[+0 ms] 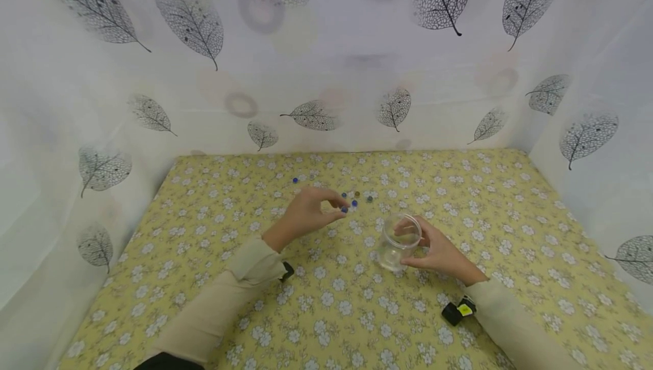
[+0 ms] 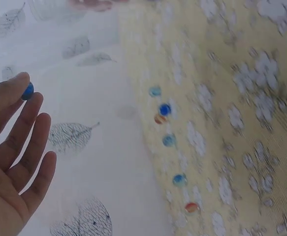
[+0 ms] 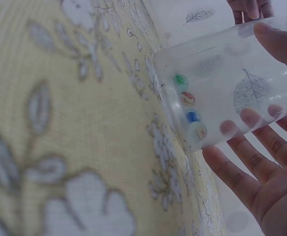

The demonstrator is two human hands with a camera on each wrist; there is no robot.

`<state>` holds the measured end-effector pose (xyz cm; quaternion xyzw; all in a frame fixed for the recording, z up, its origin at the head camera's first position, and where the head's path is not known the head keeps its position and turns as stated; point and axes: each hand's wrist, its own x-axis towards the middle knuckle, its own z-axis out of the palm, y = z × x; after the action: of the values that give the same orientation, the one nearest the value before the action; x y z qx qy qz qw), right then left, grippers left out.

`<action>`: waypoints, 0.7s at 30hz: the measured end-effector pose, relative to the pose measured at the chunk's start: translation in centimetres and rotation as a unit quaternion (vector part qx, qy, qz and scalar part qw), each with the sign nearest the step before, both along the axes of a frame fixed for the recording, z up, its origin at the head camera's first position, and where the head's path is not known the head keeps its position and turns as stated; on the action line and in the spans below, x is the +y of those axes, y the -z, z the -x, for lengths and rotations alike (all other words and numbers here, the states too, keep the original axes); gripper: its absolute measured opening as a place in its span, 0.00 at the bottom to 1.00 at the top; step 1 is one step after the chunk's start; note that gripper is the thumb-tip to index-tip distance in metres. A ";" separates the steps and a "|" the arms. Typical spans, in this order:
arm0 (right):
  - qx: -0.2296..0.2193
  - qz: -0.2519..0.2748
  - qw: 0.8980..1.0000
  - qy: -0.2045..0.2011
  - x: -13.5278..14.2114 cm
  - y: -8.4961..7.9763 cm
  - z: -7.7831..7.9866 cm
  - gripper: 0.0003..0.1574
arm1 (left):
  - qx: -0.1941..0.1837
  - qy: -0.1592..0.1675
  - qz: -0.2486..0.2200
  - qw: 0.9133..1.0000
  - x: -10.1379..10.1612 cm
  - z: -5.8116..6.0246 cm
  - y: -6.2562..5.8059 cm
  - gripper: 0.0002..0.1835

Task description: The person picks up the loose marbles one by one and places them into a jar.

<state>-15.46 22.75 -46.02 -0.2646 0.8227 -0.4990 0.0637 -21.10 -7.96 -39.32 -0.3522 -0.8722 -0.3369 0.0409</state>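
Observation:
My left hand pinches a blue marble between thumb and fingertip, its other fingers loosely spread. It hovers over the table, just left of a group of loose marbles that includes a bright blue marble, an amber marble and a greenish marble. With the thumb on one side and fingers on the other, my right hand grips a clear round jar, open end up. Through the jar wall in the right wrist view show several marbles, among them a green marble; whether they lie inside or behind, I cannot tell.
Farther back on the table lies another blue marble. A yellow flowered cloth covers the tabletop. White leaf-printed sheets hang along the back and both sides.

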 end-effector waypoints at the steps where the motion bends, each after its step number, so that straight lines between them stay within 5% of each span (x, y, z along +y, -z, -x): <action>1: 0.001 0.000 1.000 0.001 0.0 0.0 0.0 0.39 | 0.002 0.001 -0.004 1.000 0.2 -0.2 -0.2 0.09; 21: 0.006 0.016 1.000 -0.013 0.0 0.0 0.0 0.42 | 0.007 0.031 -0.098 0.995 4.7 -3.3 -1.3 0.08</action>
<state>-15.49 22.79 -46.06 -0.2793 0.8114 -0.5098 0.0604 -17.81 -3.31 -37.98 -0.3757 -0.8235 -0.4193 0.0704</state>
